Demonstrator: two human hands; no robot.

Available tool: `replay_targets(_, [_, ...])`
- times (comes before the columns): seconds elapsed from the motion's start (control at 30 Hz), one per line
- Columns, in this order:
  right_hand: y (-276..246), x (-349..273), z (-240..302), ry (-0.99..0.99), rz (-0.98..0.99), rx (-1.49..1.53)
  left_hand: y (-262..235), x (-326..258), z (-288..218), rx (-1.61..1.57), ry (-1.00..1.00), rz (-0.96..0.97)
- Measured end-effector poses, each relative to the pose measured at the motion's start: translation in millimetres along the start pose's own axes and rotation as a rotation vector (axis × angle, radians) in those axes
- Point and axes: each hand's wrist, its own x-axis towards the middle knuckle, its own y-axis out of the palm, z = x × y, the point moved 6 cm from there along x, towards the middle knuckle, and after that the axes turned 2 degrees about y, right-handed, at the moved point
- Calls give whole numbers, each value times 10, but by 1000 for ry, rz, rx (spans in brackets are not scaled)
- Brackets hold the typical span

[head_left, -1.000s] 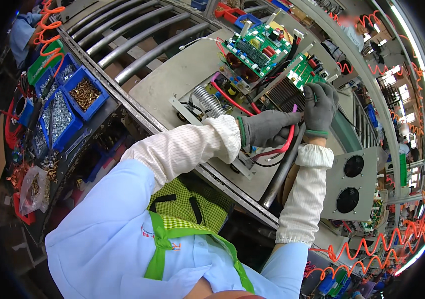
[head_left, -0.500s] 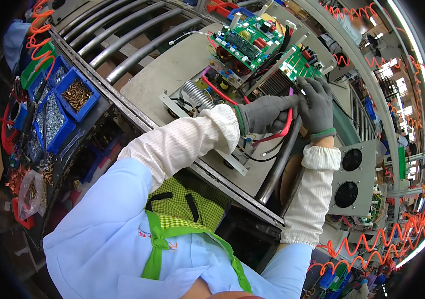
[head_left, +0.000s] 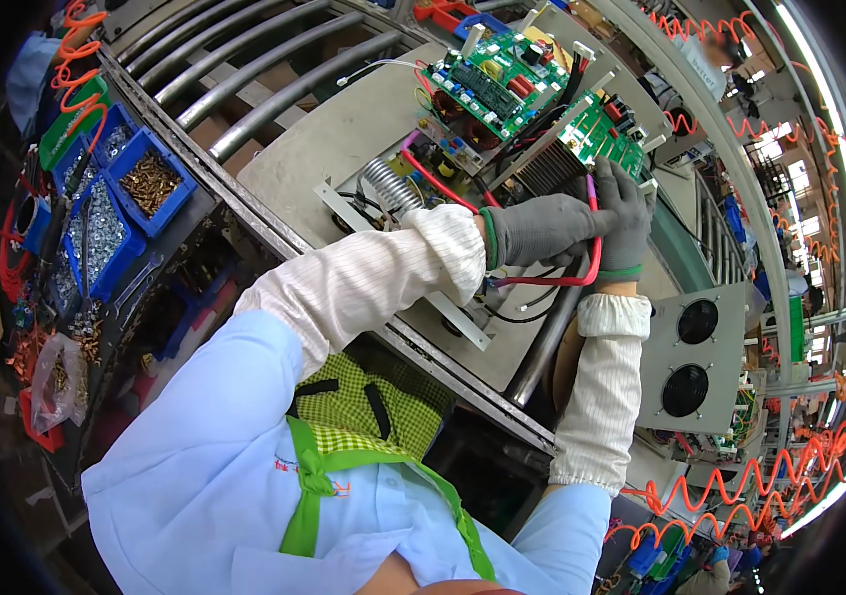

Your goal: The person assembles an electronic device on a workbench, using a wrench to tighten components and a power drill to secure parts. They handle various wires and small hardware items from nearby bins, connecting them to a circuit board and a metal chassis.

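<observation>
Both my hands wear grey gloves and meet at the right side of a finned heat sink [head_left: 545, 169] under a green circuit board [head_left: 609, 137]. My left hand [head_left: 542, 230] is closed, its fingertips at a thick red cable [head_left: 593, 260] with a purple sleeve at its end. Against it, my right hand [head_left: 627, 220] is closed too, its fingers bent beside the heat sink; what they hold is hidden. The cable bends up between the hands. A larger green board [head_left: 497, 87] with a coil and capacitors sits farther back on the same open unit.
The unit rests on a grey board [head_left: 294, 178] over a roller conveyor [head_left: 244, 119]. Blue bins [head_left: 153, 188] of screws and hardware stand at left, beside a wrench [head_left: 140, 283]. A grey panel with two black fans [head_left: 692, 362] is at right. Orange coiled hoses [head_left: 740, 486] hang around.
My right hand has moved slightly down and left, closer against my left hand. My left hand has shifted right, and the red cable's bend has moved right with it.
</observation>
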Motion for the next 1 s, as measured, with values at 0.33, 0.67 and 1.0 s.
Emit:
replay_targets(0.33, [-63,22,86,8,-75,-52,-456,-68,179,-942,36,-400])
replay_targets(0.67, [-99,60,124,60,-50,19,-535,-117,25,673,544,-373])
replay_targets(1.0, [-66,68,128,77,-42,30,-679,321,394,-304,34,-424])
